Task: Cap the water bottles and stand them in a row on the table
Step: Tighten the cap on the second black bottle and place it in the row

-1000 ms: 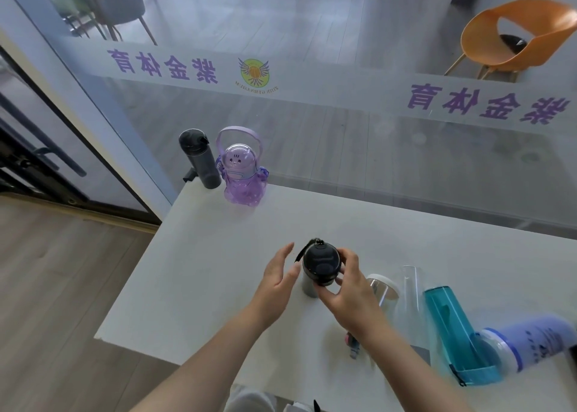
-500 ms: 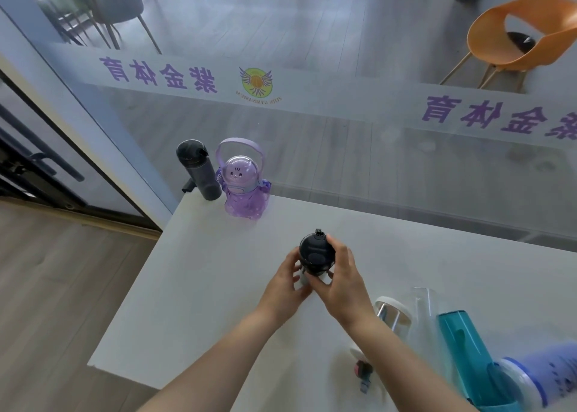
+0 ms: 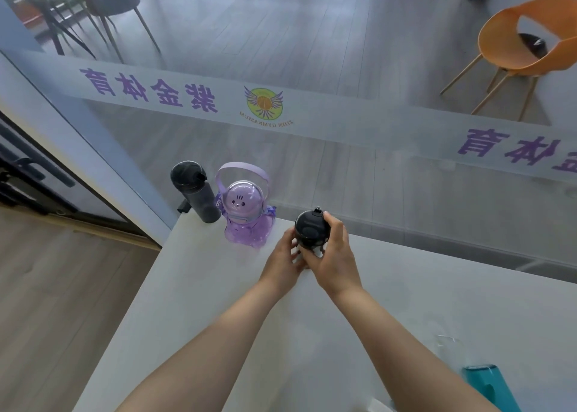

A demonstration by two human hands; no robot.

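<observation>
Both hands grip the black-capped bottle: right hand wraps its cap, left hand its body; purple bottle at nine o'clock

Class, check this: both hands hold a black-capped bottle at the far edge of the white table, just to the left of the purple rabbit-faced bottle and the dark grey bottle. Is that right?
One thing is wrong. The head view shows the black-capped bottle, held by the left hand and right hand, to the right of the purple rabbit-faced bottle and dark grey bottle, not left.

Both forearms bare to frame edge, no sleeves, left hand & right hand ungloved.
</observation>
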